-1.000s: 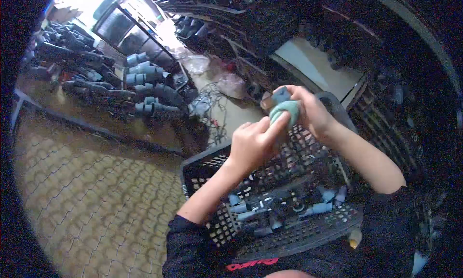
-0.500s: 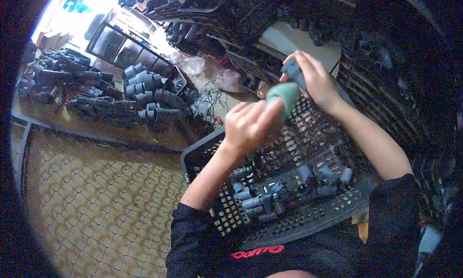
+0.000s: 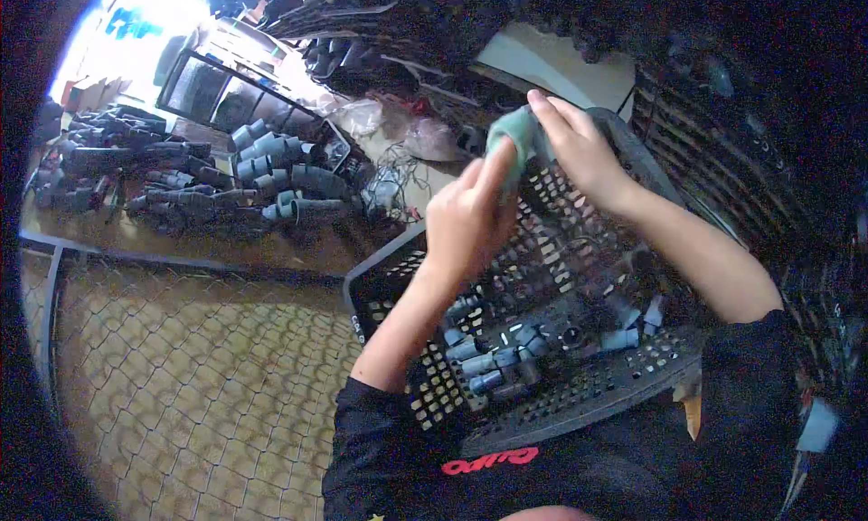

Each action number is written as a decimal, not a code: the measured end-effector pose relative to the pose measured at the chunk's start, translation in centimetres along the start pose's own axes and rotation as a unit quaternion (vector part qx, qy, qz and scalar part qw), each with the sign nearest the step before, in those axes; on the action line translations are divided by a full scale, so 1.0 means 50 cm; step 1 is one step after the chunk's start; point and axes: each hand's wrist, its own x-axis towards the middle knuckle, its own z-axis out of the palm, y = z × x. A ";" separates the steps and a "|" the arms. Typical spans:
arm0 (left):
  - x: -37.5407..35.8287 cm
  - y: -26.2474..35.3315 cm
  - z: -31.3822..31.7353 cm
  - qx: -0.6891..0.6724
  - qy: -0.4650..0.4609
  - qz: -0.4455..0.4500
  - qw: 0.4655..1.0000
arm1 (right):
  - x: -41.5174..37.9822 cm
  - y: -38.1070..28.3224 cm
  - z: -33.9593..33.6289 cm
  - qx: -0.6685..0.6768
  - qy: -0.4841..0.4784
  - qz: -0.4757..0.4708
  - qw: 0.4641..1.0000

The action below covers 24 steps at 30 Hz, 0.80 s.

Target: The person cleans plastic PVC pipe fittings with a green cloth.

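My left hand [image 3: 466, 215] is closed around a green cloth [image 3: 512, 134], with its index finger extended along it. My right hand [image 3: 586, 164] grips a grey pipe fitting [image 3: 542, 139], mostly hidden by the cloth and the fingers. The cloth presses against the fitting, and both hands meet above a black perforated crate [image 3: 384, 250]. Inside the crate lie several small grey pipe fittings [image 3: 488, 363], gathered toward the side close to my body.
On the left, a bench [image 3: 181, 241] bears piles of grey pipe fittings [image 3: 271, 155]. Clear plastic bags [image 3: 362, 116] lie beyond the crate, near a pale board [image 3: 551, 55]. Chain-link mesh [image 3: 181, 367] spans the lower left, and dark racks [image 3: 768, 177] line the right.
Both hands have moved slightly up and left. The green cloth now covers more of the fitting, which showed more clearly before.
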 end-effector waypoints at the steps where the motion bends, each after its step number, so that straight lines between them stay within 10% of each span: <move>1: -0.007 0.005 0.002 -0.005 -0.014 0.025 1.000 | -0.007 -0.015 0.002 0.028 -0.008 0.033 0.999; 7: 0.002 -0.010 -0.012 -0.006 0.002 -0.007 1.000 | -0.019 -0.055 -0.002 0.023 -0.056 0.147 0.987; 12: -0.017 0.014 -0.019 0.028 -0.113 0.071 0.991 | -0.005 -0.018 -0.009 0.089 -0.082 0.120 0.985; 24: -0.011 0.003 -0.022 0.058 -0.012 0.040 0.997 | 0.005 0.019 0.002 0.063 -0.082 0.034 0.994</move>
